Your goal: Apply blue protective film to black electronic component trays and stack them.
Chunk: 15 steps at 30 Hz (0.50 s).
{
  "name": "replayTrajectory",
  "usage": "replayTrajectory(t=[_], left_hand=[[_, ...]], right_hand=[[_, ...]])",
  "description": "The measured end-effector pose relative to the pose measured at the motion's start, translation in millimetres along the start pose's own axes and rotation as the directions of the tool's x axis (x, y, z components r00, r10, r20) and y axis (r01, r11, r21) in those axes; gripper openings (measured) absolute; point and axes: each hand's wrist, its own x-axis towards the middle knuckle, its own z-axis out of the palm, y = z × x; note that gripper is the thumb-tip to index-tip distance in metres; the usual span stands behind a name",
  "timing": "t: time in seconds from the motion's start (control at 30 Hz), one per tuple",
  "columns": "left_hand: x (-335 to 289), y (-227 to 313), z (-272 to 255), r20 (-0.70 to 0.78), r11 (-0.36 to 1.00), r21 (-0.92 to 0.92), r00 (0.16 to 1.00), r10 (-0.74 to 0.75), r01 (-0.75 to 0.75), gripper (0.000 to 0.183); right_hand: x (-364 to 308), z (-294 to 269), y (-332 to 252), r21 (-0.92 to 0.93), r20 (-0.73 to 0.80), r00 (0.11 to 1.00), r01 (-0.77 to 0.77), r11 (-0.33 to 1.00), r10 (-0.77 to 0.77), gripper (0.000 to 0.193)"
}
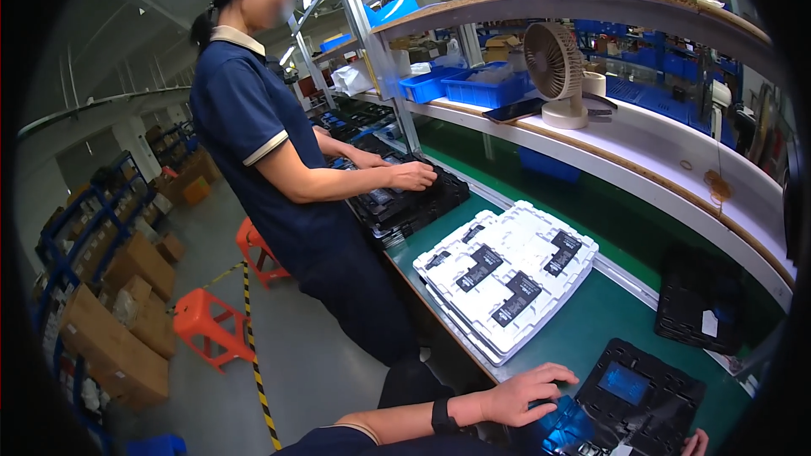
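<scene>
My left hand (pixel 519 397), with a dark band on its wrist, is open beside the near left edge of a black moulded tray (pixel 676 388). Its fingers are spread and hold nothing that I can see. Just under them is a glossy blue translucent piece (pixel 568 427). A rectangular part with blue film (pixel 625 382) sits in the tray. At the tray's right edge, only the fingertips of my right hand (pixel 696 442) show, closed on the rim; the rest is cut off. Farther along lies a stack of white moulded trays (pixel 541 241) bearing several black L-shaped battery-like parts (pixel 517 297).
More black trays (pixel 697 304) stand at the right under a shelf (pixel 659 169) with a fan (pixel 553 67) and blue bins (pixel 486 84). Up the bench, a co-worker (pixel 253 143) handles other black trays (pixel 414 203). Orange stools (pixel 207 321) and cartons (pixel 114 346) are at the left.
</scene>
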Motion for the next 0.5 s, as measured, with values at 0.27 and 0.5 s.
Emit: replayTrajectory(t=[0.27,0.5], left_hand=[[0,-2,-5,0.002,1.0,0.03,1.0,0.006,-0.006,0.005],[7,2,-1,0.144,0.998,0.053,0.989,0.032,-0.04,0.008]], right_hand=[[-1,7,-12,-0.062,-0.005,1.0,0.021,0.998,-0.022,0.02],[0,6,-7,-0.062,-0.01,0.998,0.056,0.996,-0.057,0.022]])
